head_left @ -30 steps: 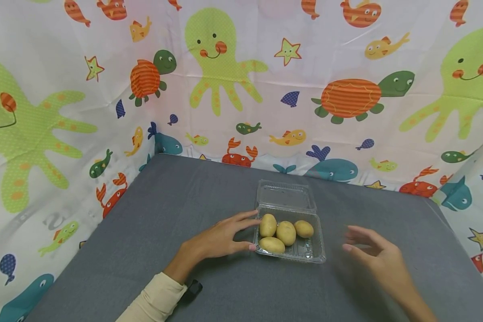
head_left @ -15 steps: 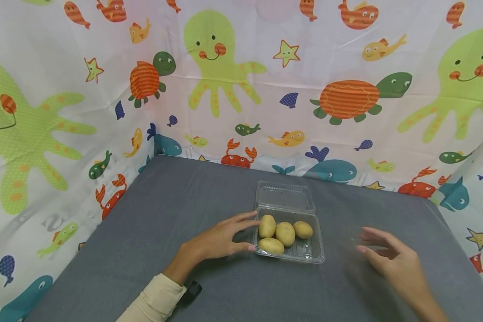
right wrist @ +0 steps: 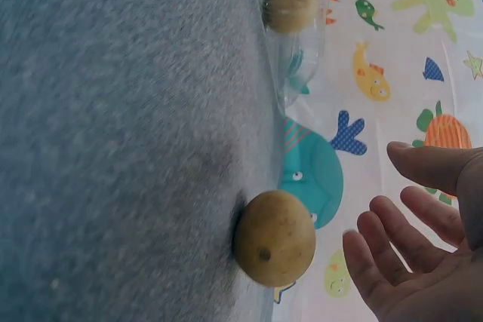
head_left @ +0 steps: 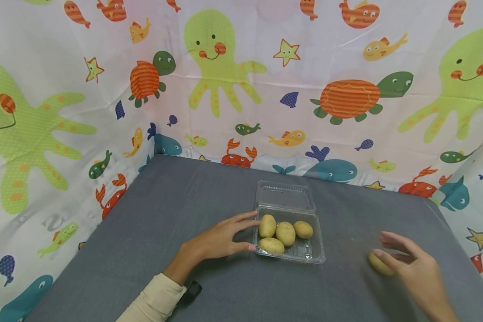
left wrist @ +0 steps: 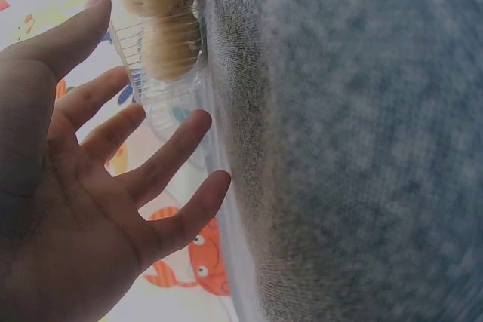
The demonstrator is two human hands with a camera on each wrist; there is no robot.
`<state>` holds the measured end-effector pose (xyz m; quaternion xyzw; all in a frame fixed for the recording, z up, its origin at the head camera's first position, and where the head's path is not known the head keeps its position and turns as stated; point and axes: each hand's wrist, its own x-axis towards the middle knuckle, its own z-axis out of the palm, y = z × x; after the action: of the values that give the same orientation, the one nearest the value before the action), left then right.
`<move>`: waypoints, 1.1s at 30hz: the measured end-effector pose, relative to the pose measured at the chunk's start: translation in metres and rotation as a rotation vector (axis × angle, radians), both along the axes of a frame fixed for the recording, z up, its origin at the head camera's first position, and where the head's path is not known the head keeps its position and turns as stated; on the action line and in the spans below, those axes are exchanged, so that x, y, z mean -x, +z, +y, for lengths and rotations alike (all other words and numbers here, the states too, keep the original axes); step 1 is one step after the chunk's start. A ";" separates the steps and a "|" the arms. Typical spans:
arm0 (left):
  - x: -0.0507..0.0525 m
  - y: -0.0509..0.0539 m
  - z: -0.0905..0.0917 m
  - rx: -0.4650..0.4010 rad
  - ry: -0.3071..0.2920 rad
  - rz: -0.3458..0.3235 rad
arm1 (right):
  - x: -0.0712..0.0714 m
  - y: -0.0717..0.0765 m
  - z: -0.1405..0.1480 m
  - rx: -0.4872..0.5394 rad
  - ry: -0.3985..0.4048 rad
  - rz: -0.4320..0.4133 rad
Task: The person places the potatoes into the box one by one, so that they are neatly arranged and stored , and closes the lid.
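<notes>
A clear plastic clamshell box (head_left: 315, 250) stands with its lid (head_left: 285, 197) folded back, and several potatoes (head_left: 285, 233) lie inside. My left hand (head_left: 221, 237) spreads its fingers and thumb at the box's left wall; whether they touch it I cannot tell. The left wrist view shows that palm (left wrist: 90, 224) bare, with the fingers apart. Right of the box, a single potato (head_left: 379, 264) rests on the grey cloth, partly covered by my right hand (head_left: 416, 273). In the right wrist view this hand (right wrist: 430, 254) holds nothing, its fingers loosely extended and apart from the potato (right wrist: 275, 239).
Grey cloth (head_left: 177, 197) covers the table. A white curtain (head_left: 241, 67) printed with sea animals rises behind and along both sides. A dark band-like object (head_left: 192, 291) sits at the left wrist by the cream sleeve (head_left: 157, 297).
My right hand has moved rightward and slightly nearer the front, away from the box. A single potato beside it has come into view. The left hand and the box stay put.
</notes>
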<state>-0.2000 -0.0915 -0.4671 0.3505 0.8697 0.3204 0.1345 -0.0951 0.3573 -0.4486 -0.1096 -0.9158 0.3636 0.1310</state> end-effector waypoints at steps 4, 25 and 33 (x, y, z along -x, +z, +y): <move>0.000 0.000 0.000 -0.015 -0.007 0.007 | 0.001 0.000 0.003 -0.016 -0.052 -0.074; 0.000 -0.001 0.000 0.000 -0.004 0.009 | 0.011 -0.008 0.017 -0.019 -0.077 -0.319; 0.000 0.000 0.001 0.001 -0.003 0.008 | 0.013 -0.011 0.021 -0.024 -0.052 -0.394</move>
<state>-0.1997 -0.0909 -0.4673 0.3531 0.8699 0.3184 0.1315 -0.1077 0.3786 -0.4598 -0.2007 -0.9248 0.3207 -0.0403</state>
